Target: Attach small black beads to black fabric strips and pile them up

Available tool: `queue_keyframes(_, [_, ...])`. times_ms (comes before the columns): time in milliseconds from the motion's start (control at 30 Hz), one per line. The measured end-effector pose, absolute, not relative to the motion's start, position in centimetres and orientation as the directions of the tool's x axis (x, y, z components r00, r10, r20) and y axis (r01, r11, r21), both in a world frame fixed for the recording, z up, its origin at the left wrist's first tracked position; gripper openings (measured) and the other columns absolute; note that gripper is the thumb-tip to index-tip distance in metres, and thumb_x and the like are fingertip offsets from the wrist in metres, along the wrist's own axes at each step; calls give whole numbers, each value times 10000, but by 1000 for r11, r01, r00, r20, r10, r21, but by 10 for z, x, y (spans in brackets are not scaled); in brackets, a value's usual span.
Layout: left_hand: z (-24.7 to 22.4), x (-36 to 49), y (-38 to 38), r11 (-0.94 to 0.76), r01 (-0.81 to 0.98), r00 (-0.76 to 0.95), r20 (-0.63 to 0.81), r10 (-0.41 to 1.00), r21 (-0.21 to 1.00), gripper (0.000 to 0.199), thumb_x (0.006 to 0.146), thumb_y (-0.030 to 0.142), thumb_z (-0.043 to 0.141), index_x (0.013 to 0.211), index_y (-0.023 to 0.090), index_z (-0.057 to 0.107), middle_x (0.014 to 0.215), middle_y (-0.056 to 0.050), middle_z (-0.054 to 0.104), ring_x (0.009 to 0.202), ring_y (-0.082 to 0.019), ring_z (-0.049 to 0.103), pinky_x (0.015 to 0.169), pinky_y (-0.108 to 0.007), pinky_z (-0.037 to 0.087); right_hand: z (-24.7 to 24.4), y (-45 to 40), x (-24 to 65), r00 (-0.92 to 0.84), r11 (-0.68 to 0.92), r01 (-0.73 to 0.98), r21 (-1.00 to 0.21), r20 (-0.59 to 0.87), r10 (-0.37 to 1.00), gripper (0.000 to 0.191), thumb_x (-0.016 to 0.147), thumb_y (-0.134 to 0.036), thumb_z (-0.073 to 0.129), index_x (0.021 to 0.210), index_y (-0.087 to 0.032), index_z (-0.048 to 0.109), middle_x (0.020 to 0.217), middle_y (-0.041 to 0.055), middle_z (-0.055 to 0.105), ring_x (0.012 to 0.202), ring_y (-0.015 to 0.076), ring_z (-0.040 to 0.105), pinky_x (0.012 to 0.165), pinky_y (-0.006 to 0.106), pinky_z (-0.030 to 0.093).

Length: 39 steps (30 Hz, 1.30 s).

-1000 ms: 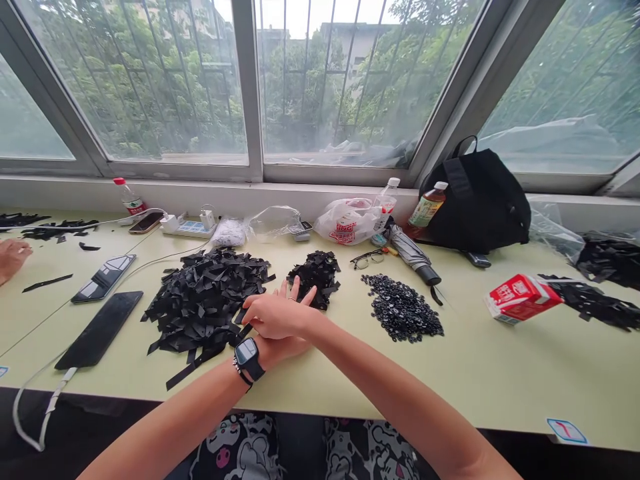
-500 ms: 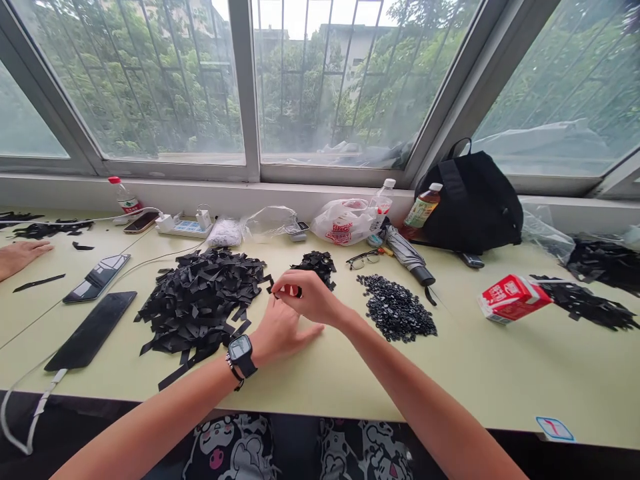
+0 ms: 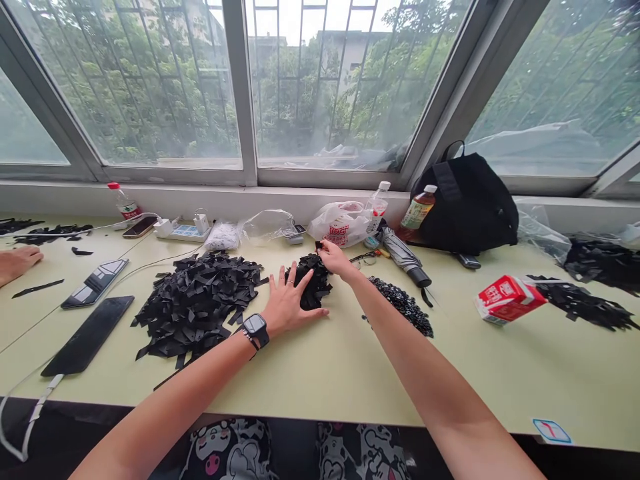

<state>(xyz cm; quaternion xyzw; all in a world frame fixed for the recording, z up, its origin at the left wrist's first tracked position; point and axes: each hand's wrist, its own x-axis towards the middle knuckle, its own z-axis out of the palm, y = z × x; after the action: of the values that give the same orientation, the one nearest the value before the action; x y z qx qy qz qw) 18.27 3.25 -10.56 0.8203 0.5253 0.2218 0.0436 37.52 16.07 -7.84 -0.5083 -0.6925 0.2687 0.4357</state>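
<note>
My left hand (image 3: 290, 299) lies on the table with its fingers spread, its fingertips at the edge of a small pile of black pieces (image 3: 316, 283). Just behind that pile, my right hand (image 3: 336, 259) pinches a small black piece (image 3: 319, 246) between thumb and finger. A large heap of black fabric strips (image 3: 200, 303) is left of my left hand. Small black rings or buttons (image 3: 403, 305) lie in a pile right of my right forearm, which partly covers them.
Phones (image 3: 95, 283), a black power bank or tablet (image 3: 87, 337) and another person's hand (image 3: 20, 262) are on the left. Behind are a power strip (image 3: 187, 231), plastic bag (image 3: 340, 223), umbrella (image 3: 404, 255) and backpack (image 3: 470, 200). A red carton (image 3: 510, 299) stands right.
My hands have come apart. The left opened and spread beside the small pile; the right moved away and to the right, behind that pile, with a black piece in its fingers. The view shifted slightly.
</note>
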Motion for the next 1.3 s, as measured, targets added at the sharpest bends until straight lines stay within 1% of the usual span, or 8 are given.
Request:
queue_keyframes(133, [-112,193,38,-443,833,350,304,886,331,1047,767,904,509,1619,324,329,1722,-147,193,1543,-501,185,1198,-708,174,-94,170,363,-140,335,486,-808,306,942,113,849,-318,513,795,-219,504,768,-6,593,774,176,497,765,297,432])
queue_keyframes(467, [-114,207,41,-460,816,347,338,875,351,967,852,808,515,1629,297,253,1666,-154,328,1492,-447,309,1188,-649,243,-104,142,371,-192,353,429,-831,297,935,198,883,-382,514,877,-202,595,860,16,673,824,183,581,803,307,483])
queue_keyframes(600, [-113,210,43,-440,826,310,367,877,352,968,838,843,490,1616,305,285,1648,-141,361,1493,-442,301,1188,-636,259,-94,140,375,-82,375,399,-837,375,923,236,840,-410,591,914,-196,657,1006,75,724,979,231,618,958,392,476])
queue_keyframes(700, [-111,213,49,-425,832,291,373,881,357,990,821,859,497,1606,289,305,1650,-150,356,1498,-446,288,1186,-640,266,-84,142,382,44,371,353,-859,412,910,310,838,-462,609,954,-187,691,1081,117,730,1054,261,635,968,415,494])
queue_keyframes(833, [-104,218,52,-400,823,244,384,890,404,974,817,824,566,1588,279,329,1643,-153,371,1503,-443,294,1186,-640,272,-78,130,397,110,354,288,-890,397,911,410,808,-560,663,904,-167,726,936,111,749,889,245,686,824,387,562])
queue_keyframes(1000, [-80,207,41,-474,701,103,581,807,533,723,945,644,565,1526,237,422,1590,-148,461,1521,-362,321,1210,-573,300,-74,85,411,81,250,91,-964,257,963,448,672,-531,866,916,-169,766,836,77,762,707,193,678,730,363,576])
queue_keyframes(1133, [-67,191,31,-562,450,169,551,817,695,437,982,509,595,1319,234,641,1233,-98,733,1150,-259,675,991,-429,534,-63,45,401,-95,185,39,-982,180,979,407,651,-499,913,852,-177,767,751,48,744,650,176,659,653,329,558])
queue_keyframes(1300, [-66,174,27,-433,203,269,375,887,878,351,911,514,694,927,177,788,874,-73,784,734,-181,699,642,-291,534,-56,19,376,-232,146,30,-989,135,963,396,691,-520,887,823,-165,770,716,47,742,654,173,677,647,313,560])
